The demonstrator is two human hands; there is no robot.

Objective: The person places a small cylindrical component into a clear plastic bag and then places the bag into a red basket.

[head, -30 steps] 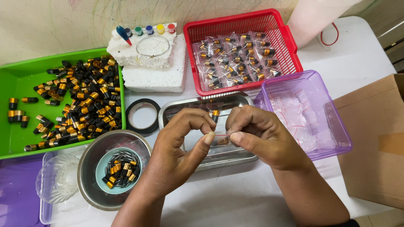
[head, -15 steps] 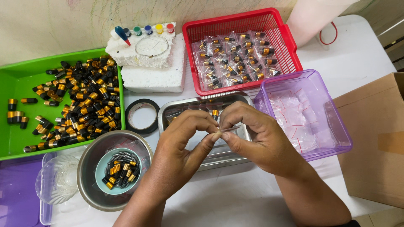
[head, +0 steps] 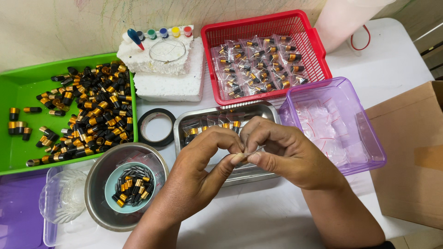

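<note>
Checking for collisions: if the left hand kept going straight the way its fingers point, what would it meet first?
Likely the right hand: the left hand points up-right, fingertips already meeting it at a small clear bag above the steel tray. Depth unclear.

Small clear packets (head: 258, 64) in red basket (head: 318, 50); brown carton (head: 410, 152) rightward.

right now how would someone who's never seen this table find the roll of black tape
Start at the big green tray of black-and-gold pieces on the left, then go just past its right edge. There, before the steel tray under the hands, lies the roll of black tape, flat on the white table. It is the only plain black ring, empty in the middle.
</note>
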